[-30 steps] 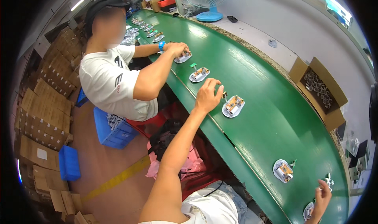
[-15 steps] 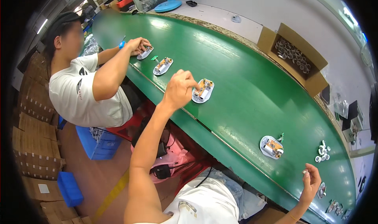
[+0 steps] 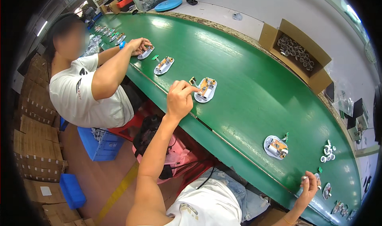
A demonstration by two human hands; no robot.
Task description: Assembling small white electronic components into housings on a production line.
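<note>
My left hand (image 3: 180, 100) has its fingers closed at the near-left edge of a white oval housing (image 3: 205, 90), which bears an orange circuit board and a white cylinder. A small board with yellow on it (image 3: 193, 81) sticks up beside that edge. Over to the right, my right hand (image 3: 308, 189) is raised, a small white part (image 3: 305, 178) pinched between thumb and finger. Partly hidden behind those fingers is another assembly with a green board (image 3: 320, 169). Between my hands lies a similar housing (image 3: 275, 147) with its own green board standing up.
White ring-shaped parts (image 3: 328, 152) lie in a cluster at the right. A cardboard box (image 3: 324, 85) of similar parts stands at the back of the green table (image 3: 238, 106). A co-worker's hands (image 3: 139, 46) handle another housing at the left, near one more assembly (image 3: 164, 65).
My left hand has drawn back from over the board to the housing's edge, uncovering the small upright board. My right hand has shifted slightly left with its white part.
</note>
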